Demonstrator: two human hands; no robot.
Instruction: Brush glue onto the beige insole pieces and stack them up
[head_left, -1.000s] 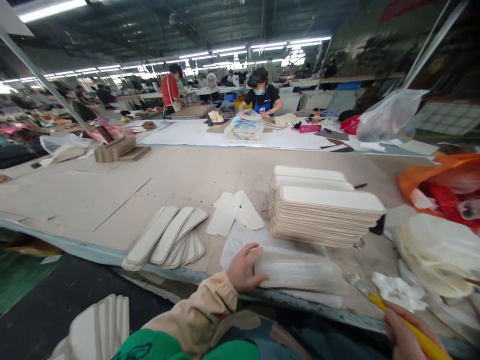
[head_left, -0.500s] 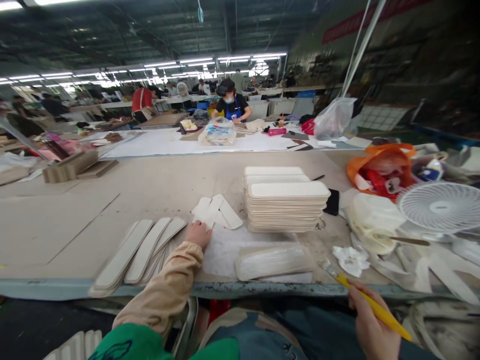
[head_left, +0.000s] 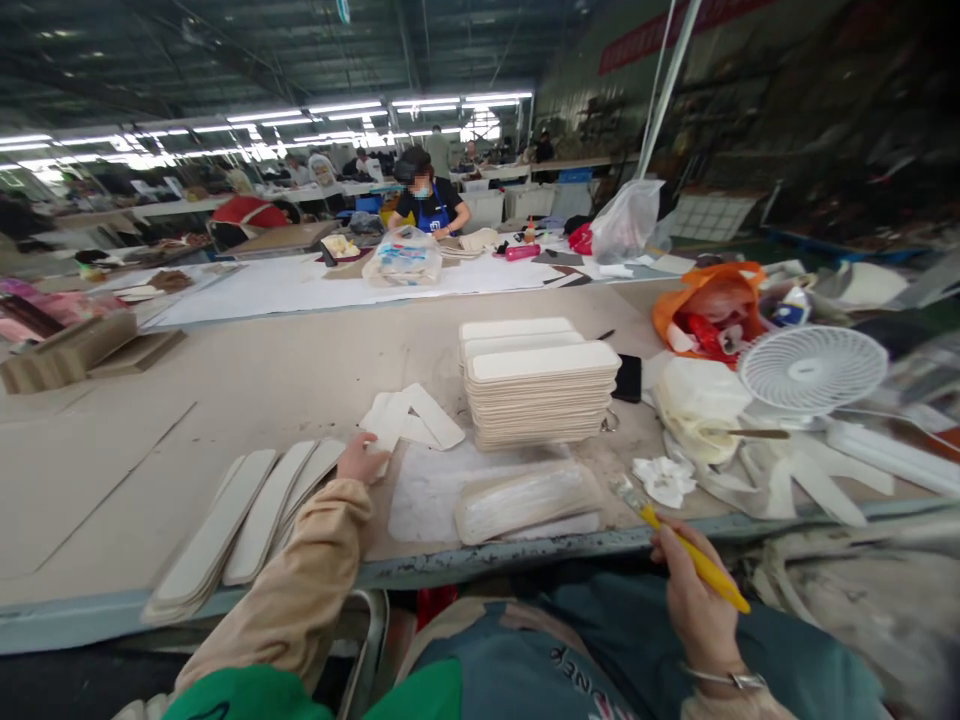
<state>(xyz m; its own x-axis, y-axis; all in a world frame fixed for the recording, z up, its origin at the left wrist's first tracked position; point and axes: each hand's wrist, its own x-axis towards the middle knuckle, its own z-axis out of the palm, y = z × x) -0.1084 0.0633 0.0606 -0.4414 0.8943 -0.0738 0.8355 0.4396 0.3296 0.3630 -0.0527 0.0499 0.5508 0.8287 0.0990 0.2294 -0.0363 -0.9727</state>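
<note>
My left hand has its fingers closed on the near end of a white strip, beside other white strips lying crossed on the table. In my right hand is a paintbrush with a yellow handle; its bristles point at the table's near edge, by a crumpled white tissue. Between the hands, a long rounded piece with a wet-looking, shiny top lies on a pale sheet. Behind it rises a tall stack of cream rounded pieces.
Fanned cream strips lie left of my forearm, at the table edge. To the right are a black phone, a white fan, an orange bag and loose fabric scraps. A co-worker is at the table opposite.
My left hand has drawn the top white strip leftward off the crossed ones. The brush in my right hand has shifted slightly, and the view has turned a little to the right.
</note>
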